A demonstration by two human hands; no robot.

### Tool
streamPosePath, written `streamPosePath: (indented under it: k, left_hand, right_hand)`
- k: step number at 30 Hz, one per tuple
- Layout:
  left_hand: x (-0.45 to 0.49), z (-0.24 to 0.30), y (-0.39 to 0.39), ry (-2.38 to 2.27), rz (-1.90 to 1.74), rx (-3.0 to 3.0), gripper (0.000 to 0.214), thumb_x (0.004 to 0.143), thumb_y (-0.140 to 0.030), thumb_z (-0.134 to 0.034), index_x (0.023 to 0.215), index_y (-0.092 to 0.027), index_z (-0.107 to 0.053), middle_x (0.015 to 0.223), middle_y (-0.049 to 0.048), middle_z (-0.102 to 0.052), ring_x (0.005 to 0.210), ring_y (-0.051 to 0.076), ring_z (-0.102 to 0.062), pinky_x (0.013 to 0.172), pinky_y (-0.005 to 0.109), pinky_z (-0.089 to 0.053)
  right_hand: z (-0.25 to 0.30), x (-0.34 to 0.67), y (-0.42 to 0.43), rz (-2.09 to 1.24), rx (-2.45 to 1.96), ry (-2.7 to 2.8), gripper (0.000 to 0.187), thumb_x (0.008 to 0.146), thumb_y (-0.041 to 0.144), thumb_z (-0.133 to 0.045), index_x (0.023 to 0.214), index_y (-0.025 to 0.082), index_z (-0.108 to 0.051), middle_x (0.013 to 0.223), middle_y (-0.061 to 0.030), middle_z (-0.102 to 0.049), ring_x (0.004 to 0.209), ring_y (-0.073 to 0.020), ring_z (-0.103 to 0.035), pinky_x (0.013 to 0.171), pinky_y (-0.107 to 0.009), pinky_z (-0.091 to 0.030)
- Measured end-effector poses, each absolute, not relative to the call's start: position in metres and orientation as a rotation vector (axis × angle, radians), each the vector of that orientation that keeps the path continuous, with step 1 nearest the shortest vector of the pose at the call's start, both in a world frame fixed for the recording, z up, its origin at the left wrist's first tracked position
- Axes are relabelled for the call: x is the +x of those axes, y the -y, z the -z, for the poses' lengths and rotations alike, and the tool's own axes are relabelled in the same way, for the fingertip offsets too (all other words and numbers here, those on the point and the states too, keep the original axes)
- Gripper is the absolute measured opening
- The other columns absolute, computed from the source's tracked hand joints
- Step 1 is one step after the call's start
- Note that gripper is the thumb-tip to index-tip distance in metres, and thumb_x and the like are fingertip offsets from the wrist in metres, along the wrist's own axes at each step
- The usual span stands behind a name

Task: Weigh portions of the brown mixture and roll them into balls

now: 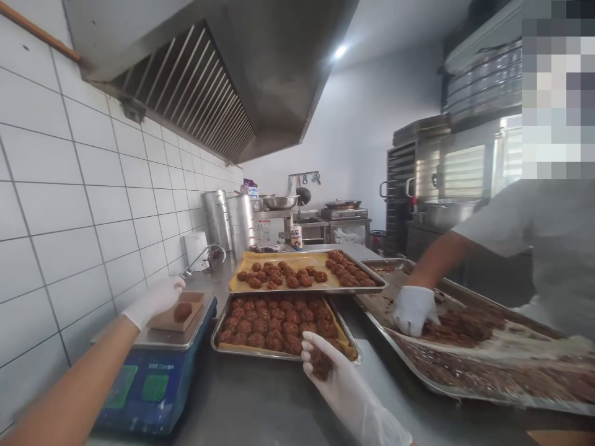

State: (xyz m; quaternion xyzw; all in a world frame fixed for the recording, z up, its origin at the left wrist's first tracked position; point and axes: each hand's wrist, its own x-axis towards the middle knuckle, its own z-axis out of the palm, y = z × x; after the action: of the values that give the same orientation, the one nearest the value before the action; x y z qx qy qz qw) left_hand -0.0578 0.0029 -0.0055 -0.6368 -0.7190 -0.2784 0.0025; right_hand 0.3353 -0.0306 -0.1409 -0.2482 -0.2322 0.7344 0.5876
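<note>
My left hand [155, 300], in a white glove, reaches over a blue scale [153, 371] and touches a brown ball of filling [183, 311] lying on a small board [174, 319] on the scale's pan; its fingers curl loosely. My right hand [332, 375], also gloved, is cupped palm up around a dark brown lump [320, 365] near the front edge of a tray of brown balls [279, 353]. A second tray [307, 286] with more balls sits behind it.
On the right, a co-worker's gloved hand [413, 308] presses into brown filling in a big metal tray [465, 387]. White tiled wall on the left, an extractor hood [223, 68] overhead, steel pots [230, 220] and a mixer behind.
</note>
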Motion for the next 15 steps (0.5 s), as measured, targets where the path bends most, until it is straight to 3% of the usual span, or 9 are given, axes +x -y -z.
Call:
streamPosePath:
  k: [3,5,7,11,15]
  left_hand:
    - [-0.012,0.019,0.024,2.14,0.998,-1.973,0.037,0.097,-0.027,-0.037,0.118,-0.02,-0.067,0.128,0.0107,-0.07,0.121,0.027,-0.062,0.103,0.039,-0.044]
    - [0.039,0.037,0.046,1.875,1.129,-2.234,0.034,0.1,-0.029,-0.039,0.118,-0.025,-0.068,0.125,0.0059,-0.07,0.117,0.022,-0.063,0.105,0.035,-0.044]
    - [0.096,0.057,0.063,1.577,1.208,-2.667,0.031,0.096,-0.033,-0.053,0.124,-0.029,-0.066,0.118,0.0042,-0.07,0.102,0.02,-0.067,0.093,0.032,-0.051]
    - [0.18,0.088,0.055,1.167,1.177,-3.018,0.06,0.077,-0.045,-0.08,0.13,-0.025,-0.061,0.12,0.0073,-0.066,0.107,0.027,-0.064,0.092,0.038,-0.054]
    - [0.203,0.108,0.016,1.024,1.304,-2.984,0.038,0.081,-0.03,-0.074,0.117,-0.021,-0.066,0.113,0.0072,-0.069,0.107,0.027,-0.066,0.097,0.04,-0.054]
  right_hand:
    - [0.144,0.335,0.03,-1.657,-0.603,0.589,0.034,0.064,0.016,-0.092,0.095,0.016,-0.079,0.096,-0.0068,-0.078,0.087,-0.0152,-0.073,0.076,-0.02,-0.061]
    - [0.148,0.335,0.029,-1.644,-0.594,0.617,0.039,0.061,0.016,-0.092,0.098,0.016,-0.08,0.111,-0.0101,-0.078,0.108,-0.022,-0.072,0.095,-0.025,-0.059]
    - [0.151,0.335,0.027,-1.648,-0.574,0.642,0.044,0.062,0.019,-0.092,0.104,0.018,-0.079,0.122,-0.0102,-0.076,0.121,-0.0259,-0.067,0.104,-0.029,-0.056]
    - [0.153,0.341,0.02,-1.571,-0.643,0.696,0.042,0.068,0.032,-0.087,0.108,0.024,-0.078,0.126,-0.0063,-0.074,0.129,-0.0286,-0.063,0.105,-0.034,-0.056]
    - [0.155,0.35,0.01,-1.508,-0.664,0.799,0.031,0.069,0.044,-0.083,0.092,0.024,-0.08,0.114,-0.0085,-0.078,0.127,-0.0352,-0.064,0.103,-0.045,-0.059]
